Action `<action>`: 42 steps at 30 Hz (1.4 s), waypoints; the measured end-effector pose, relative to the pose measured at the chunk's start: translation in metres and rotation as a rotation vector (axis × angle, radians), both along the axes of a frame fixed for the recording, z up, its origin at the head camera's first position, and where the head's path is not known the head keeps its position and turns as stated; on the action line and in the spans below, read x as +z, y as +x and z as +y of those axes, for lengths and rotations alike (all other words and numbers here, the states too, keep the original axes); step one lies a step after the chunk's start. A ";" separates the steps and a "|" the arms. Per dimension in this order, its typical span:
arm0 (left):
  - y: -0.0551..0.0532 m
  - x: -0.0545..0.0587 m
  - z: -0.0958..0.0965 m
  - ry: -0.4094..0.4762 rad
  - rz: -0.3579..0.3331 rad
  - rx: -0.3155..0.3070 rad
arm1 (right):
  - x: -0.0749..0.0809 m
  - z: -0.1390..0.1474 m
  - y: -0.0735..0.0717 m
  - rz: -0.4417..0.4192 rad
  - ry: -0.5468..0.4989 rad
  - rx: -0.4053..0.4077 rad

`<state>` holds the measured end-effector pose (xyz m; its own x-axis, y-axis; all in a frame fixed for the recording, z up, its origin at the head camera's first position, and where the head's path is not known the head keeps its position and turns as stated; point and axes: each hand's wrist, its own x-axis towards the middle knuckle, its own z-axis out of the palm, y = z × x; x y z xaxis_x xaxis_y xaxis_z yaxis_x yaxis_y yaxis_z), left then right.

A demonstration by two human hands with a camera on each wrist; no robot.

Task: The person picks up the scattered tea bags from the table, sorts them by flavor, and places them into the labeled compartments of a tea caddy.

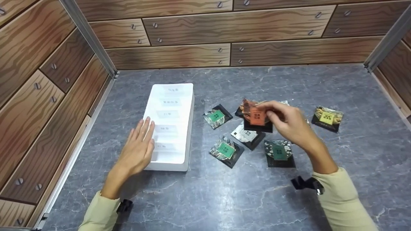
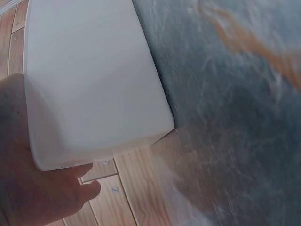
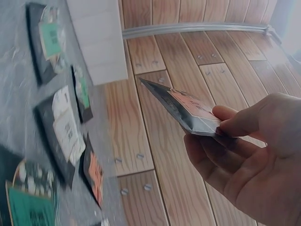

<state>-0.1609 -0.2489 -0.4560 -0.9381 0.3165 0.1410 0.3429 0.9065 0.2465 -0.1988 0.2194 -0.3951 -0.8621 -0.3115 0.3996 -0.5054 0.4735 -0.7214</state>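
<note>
My right hand [image 1: 290,123] pinches a flat sachet with an orange label and black lower edge [image 1: 257,117] between thumb and fingers. It is held above the other sachets, and the right wrist view shows the held sachet [image 3: 190,106] tilted, side-on. Below it lie a white-labelled sachet [image 1: 246,134] and a partly covered orange-toned sachet [image 1: 238,112]. My left hand [image 1: 136,149] rests along the left edge of a long white box [image 1: 171,125], fingers straight and pointing away. Several faint labels run down the box. In the left wrist view, the box's white end wall [image 2: 94,89] hides part of that hand.
Two green-labelled sachets [image 1: 217,116] lie between the box and the pile. A dark green sachet with white flowers [image 1: 279,154] is nearer me; a yellow-labelled one [image 1: 327,118] sits far right. Wood-patterned panels [image 1: 192,32] wall the grey marbled table [image 1: 212,199].
</note>
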 end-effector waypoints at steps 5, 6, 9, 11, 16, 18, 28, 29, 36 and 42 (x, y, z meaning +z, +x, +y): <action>-0.001 0.000 0.001 -0.013 -0.009 0.003 | 0.004 -0.014 -0.003 -0.040 -0.066 0.028; -0.001 0.001 0.001 -0.018 -0.008 0.003 | 0.005 -0.016 -0.003 -0.048 -0.077 0.031; -0.001 0.003 0.001 -0.029 -0.010 0.001 | 0.007 -0.023 -0.004 -0.061 -0.093 0.033; -0.001 0.003 0.001 -0.035 -0.024 0.001 | 0.009 -0.027 -0.005 -0.063 -0.098 0.041; 0.000 0.005 0.002 -0.056 -0.040 -0.001 | 0.014 -0.040 -0.006 -0.065 -0.113 0.070; 0.001 0.006 0.002 -0.053 -0.030 -0.004 | 0.018 -0.047 -0.006 -0.064 -0.123 0.084; 0.003 0.004 0.002 -0.035 0.009 -0.015 | 0.026 -0.076 -0.006 -0.033 -0.253 0.156; 0.003 0.004 0.002 -0.032 0.005 -0.016 | 0.025 -0.078 -0.005 -0.038 -0.252 0.157; 0.005 0.004 0.001 -0.034 0.009 -0.013 | 0.013 -0.098 0.000 -0.046 -0.213 0.168; 0.002 0.006 0.002 -0.048 -0.037 -0.013 | 0.005 -0.116 0.006 -0.003 -0.255 0.180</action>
